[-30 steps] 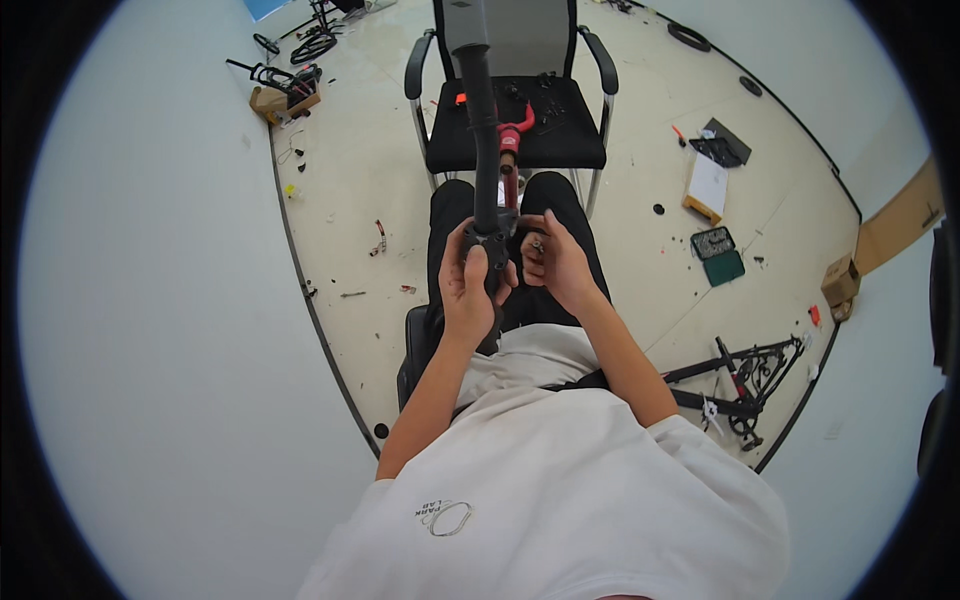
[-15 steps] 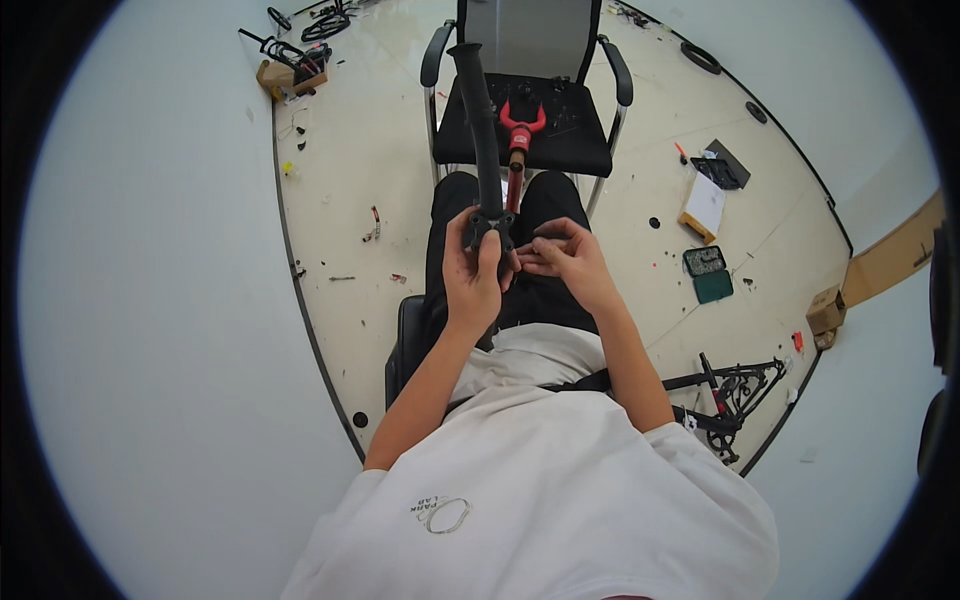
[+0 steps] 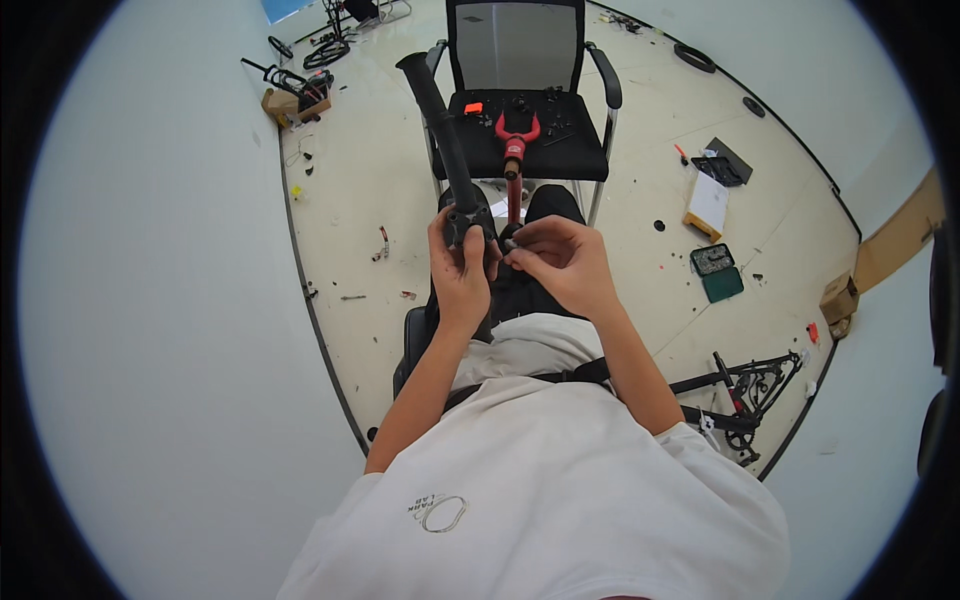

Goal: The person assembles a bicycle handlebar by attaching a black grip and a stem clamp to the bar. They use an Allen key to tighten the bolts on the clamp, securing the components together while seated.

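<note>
My left hand (image 3: 462,290) is wrapped round the stem clamp (image 3: 467,222) of a black bicycle handlebar (image 3: 446,135), which rises away from me and leans left. Just right of it, my right hand (image 3: 572,265) pinches thumb against fingertips close to the clamp. What sits in that pinch is small and pale, too small to name. Beyond my hands, a red bicycle fork (image 3: 515,150) stands between my knees, its forked end at the chair seat; its near end is partly hidden behind my right hand.
A black office chair (image 3: 560,150) faces me, with an orange box (image 3: 473,108) and small parts on its seat. On the floor to the right are an opened green case (image 3: 722,284), a white box (image 3: 706,205) and a black bike frame (image 3: 740,405). Bike parts (image 3: 300,85) lie far left.
The handlebar has swung left and leans more, uncovering the orange box on the chair. My left hand has shifted slightly left; my right hand's fingers have curled closer together by the clamp.
</note>
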A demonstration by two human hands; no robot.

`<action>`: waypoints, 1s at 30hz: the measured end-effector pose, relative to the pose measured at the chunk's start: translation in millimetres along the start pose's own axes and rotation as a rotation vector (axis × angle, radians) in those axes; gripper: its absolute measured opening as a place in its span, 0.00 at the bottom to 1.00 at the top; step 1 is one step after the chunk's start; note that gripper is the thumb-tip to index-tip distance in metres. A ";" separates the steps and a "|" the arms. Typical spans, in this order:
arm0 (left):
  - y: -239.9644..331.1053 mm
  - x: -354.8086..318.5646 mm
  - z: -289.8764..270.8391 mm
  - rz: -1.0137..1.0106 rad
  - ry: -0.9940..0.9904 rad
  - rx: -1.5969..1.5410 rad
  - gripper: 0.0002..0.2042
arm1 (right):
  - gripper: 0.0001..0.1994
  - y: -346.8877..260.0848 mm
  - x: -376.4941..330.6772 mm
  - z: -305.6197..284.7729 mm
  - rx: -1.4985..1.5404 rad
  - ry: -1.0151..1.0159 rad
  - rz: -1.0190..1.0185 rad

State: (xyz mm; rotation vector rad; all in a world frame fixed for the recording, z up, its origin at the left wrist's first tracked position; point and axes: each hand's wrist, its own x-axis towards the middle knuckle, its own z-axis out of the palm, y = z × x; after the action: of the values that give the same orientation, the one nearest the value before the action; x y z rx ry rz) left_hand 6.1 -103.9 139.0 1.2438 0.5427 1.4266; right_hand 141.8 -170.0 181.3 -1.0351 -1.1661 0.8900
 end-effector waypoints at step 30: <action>-22.6 -16.7 2.5 0.231 -0.019 0.095 0.26 | 0.05 1.1 10.1 -6.4 -0.465 0.120 -0.579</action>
State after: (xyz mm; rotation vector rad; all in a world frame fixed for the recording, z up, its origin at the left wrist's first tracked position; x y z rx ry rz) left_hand 15.2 -113.5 114.1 1.4308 0.4693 1.5939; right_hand 149.9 -161.3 182.6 -1.0132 -1.4995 0.0972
